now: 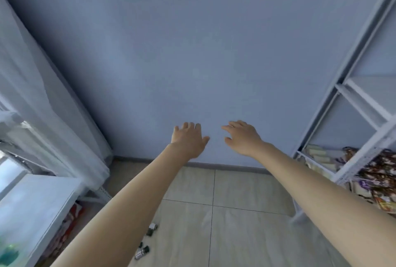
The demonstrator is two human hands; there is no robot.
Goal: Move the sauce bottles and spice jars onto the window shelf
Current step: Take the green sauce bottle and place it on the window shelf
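Both arms are stretched forward, bare to past the elbow, with the hands raised side by side in front of a plain blue-grey wall. The left hand is seen from the back, its fingers held loosely straight and close together, the thumb set out to the side; nothing is held in it. The right hand is likewise seen from the back, its fingers slightly spread and gently bent, the thumb lowered beneath them; nothing is gripped there either. The two hands are near each other but apart. Whether either one touches the wall cannot be told.

Small spice jars are seen lying on the tiled floor below the left forearm, some of them on their sides; they are blurred, and may number four or five. A white window shelf is seen at the lower left, beneath a sheer curtain, well apart from the hands. A white metal rack stands at the right, with packets heaped on its lower level.
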